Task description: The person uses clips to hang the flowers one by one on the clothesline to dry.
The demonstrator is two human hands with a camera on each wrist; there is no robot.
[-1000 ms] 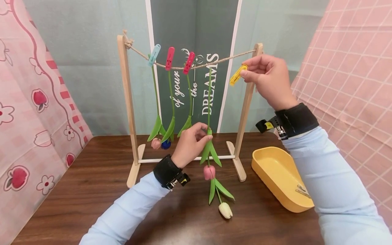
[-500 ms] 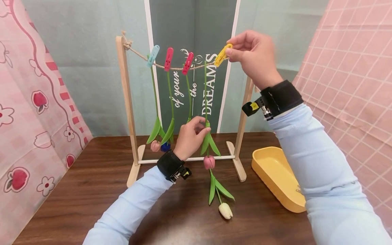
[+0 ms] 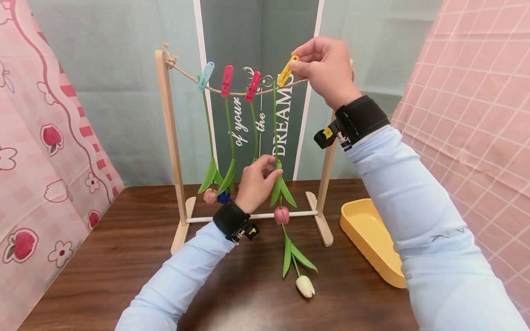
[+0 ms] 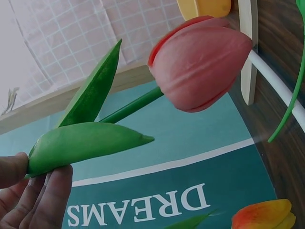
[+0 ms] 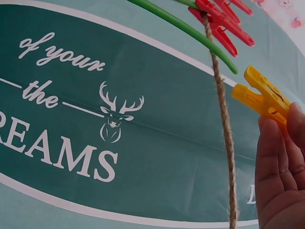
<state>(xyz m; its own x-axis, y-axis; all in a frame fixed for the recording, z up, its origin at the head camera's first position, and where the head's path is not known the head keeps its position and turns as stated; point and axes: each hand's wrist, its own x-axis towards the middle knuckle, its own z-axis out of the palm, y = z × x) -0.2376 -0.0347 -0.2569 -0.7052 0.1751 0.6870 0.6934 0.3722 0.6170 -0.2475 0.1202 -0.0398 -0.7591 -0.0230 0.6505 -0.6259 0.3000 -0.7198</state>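
My left hand (image 3: 257,181) pinches an artificial pink tulip (image 3: 281,215) where its leaves meet the stem. The bloom points down, and the stem's cut end rises just past the twine (image 5: 223,105). In my right hand (image 3: 325,66), thumb and fingers squeeze a yellow clothespin (image 3: 287,72). From the right wrist view, its jaws are spread apart close to the stem end and the twine. Farther left on the twine, a light blue clothespin (image 3: 205,77) and two red clothespins (image 3: 227,81) hold other tulips upside down.
The twine runs between the posts of a wooden stand (image 3: 167,115) on a brown table (image 3: 99,257). A white tulip (image 3: 305,286) lies in front of the stand. To the right is a yellow tray (image 3: 368,243), partly hidden by the right sleeve.
My right hand has moved left and up with the yellow clothespin, from beside the right post to the twine. My left hand has raised the pink tulip and shifted it slightly left.
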